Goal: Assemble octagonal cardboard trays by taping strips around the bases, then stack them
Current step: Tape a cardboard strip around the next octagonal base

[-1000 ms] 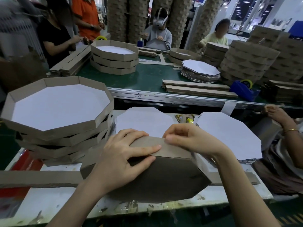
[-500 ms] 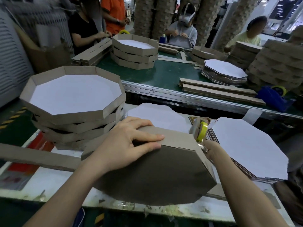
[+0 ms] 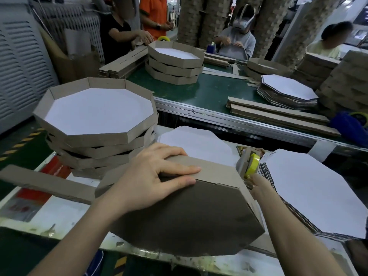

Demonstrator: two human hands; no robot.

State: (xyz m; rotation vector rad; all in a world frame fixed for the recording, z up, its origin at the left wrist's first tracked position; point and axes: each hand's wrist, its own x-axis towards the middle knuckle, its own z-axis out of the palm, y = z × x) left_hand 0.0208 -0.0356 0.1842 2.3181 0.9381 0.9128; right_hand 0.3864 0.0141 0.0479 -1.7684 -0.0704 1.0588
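An upturned brown octagonal tray [image 3: 189, 218] lies tilted on the white bench in front of me, with a cardboard strip [image 3: 217, 171] folded along its far edge. My left hand [image 3: 153, 178] presses flat on that edge, fingers straight across the strip. My right hand [image 3: 260, 186] grips a tape dispenser with a yellow roll [image 3: 250, 166] at the tray's right corner. A stack of several finished trays [image 3: 99, 124] stands to the left. White octagonal bases lie behind [image 3: 191, 144] and to the right [image 3: 318, 196].
A long loose cardboard strip [image 3: 45, 182] lies at the left under the tray. Beyond the bench runs a green conveyor table [image 3: 215, 90] with more trays, bases, strips and a blue dispenser [image 3: 348, 124]. Several people work on its far side.
My right hand left the strip's top edge and went to the tray's right corner, taking up the tape dispenser. My left hand stayed pressed on the strip. The view shifted right and closer.
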